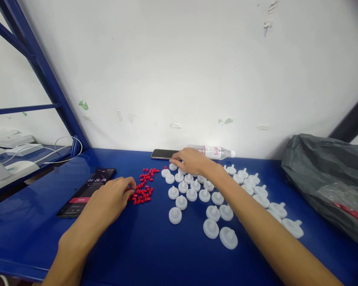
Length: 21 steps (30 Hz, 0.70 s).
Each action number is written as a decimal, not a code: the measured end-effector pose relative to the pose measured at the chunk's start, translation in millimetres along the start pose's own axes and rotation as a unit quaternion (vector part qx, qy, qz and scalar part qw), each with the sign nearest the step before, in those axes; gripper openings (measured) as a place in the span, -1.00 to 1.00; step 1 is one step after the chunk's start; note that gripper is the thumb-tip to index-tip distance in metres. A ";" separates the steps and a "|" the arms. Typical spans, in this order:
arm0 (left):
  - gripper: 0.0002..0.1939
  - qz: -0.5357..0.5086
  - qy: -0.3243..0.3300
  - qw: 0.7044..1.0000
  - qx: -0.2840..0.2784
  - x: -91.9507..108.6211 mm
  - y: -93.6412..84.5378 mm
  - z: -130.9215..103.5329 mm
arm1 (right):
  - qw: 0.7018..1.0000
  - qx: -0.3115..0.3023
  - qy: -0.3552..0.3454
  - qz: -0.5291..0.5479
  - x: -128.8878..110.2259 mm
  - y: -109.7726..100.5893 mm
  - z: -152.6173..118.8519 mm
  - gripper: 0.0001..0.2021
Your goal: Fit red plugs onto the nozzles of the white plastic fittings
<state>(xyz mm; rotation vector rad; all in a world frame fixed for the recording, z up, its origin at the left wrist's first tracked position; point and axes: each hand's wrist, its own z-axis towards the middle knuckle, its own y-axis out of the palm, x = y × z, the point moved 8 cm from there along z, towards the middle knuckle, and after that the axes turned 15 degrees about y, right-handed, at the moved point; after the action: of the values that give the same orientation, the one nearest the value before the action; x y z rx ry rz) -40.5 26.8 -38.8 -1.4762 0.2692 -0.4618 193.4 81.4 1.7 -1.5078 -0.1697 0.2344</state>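
My left hand [115, 194] is at the left edge of a scattered pile of small red caps [142, 194]. Its thumb and index finger curl around a bit of red at their tips, which looks like one of these caps. Farther back, my right hand [192, 161] reaches over a group of white round discs with short stems [191, 194]. Its fingers are closed just above a white disc [173, 167] in the back row; what they pinch is hidden. Beside it, another white disc [166, 173] has a red cap [165, 167] on its stem.
A phone with a running timer [86, 192] lies on the blue table [131, 250] at left. A dark phone [162, 153] and a plastic bottle [217, 153] lie along the wall. More white discs [261, 190] and a dark plastic bag [316, 167] are at right.
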 end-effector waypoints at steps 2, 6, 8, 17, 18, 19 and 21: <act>-0.73 -0.002 0.007 1.000 0.003 3.9 -1.2 0.4 | 1.000 -0.001 -0.016 0.006 -9.0 5.2 -1.4 -0.69; -0.65 0.003 -0.003 1.000 0.014 8.5 -7.3 -1.0 | 1.000 0.017 -0.018 0.008 -14.9 12.1 -0.4 -0.68; -0.61 0.009 -0.014 1.000 0.018 10.3 -11.7 -1.9 | 0.999 0.039 -0.016 0.012 -12.5 9.3 0.8 -0.67; -0.65 -0.057 -0.033 0.979 0.192 31.8 -55.9 -10.6 | 0.986 0.135 -0.071 0.065 -33.8 -38.5 -13.7 -0.78; -0.65 -0.074 -0.018 0.974 0.212 36.3 -59.6 -11.5 | 0.985 0.136 -0.084 0.071 -42.5 -42.6 -18.0 -0.79; -0.65 -0.091 -0.005 0.969 0.230 40.3 -62.7 -12.4 | 0.983 0.136 -0.098 0.077 -51.6 -46.1 -22.6 -0.80; -0.65 -0.114 0.016 0.961 0.250 46.5 -65.8 -13.5 | 0.979 0.136 -0.122 0.089 -69.3 -52.4 -32.4 -0.71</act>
<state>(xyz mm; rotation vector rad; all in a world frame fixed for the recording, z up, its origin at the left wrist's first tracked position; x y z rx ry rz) -14.2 -8.4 30.1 -1.0061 -0.0003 -0.6850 137.2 29.8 54.4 -1.2196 -0.1908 0.5651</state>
